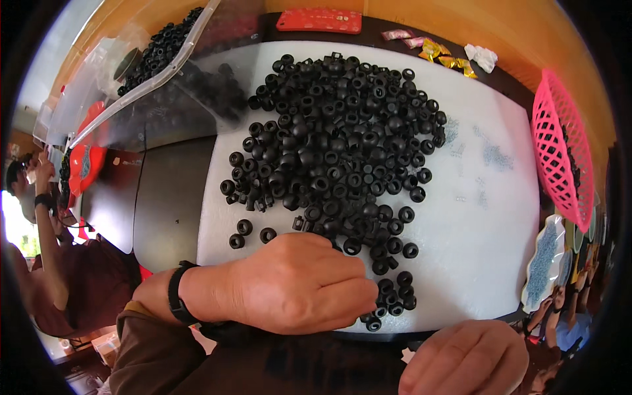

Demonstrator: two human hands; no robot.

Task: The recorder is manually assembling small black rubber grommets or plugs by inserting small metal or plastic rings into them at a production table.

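Observation:
A heap of small black round parts with holes [329, 131] covers much of a white foam sheet [487, 263]. My left hand [309, 283], with a black band at the wrist, reaches across the near edge of the sheet, closed into a fist. Its fingertips are hidden, so anything in them is out of sight. Just right of its knuckles lies a small cluster of the black parts [395, 296]. My right hand [467, 359] is at the near right edge, beyond the sheet, with its fingers curled in. What it may hold cannot be seen.
A clear plastic bin [187, 52] of black parts stands at far left. A red flat case [319, 21], wrapped sweets [431, 49] and crumpled tissue [482, 57] lie along the back. At right are a pink basket [550, 141] and a scalloped dish [530, 293] of tiny bluish pieces. People sit on both sides.

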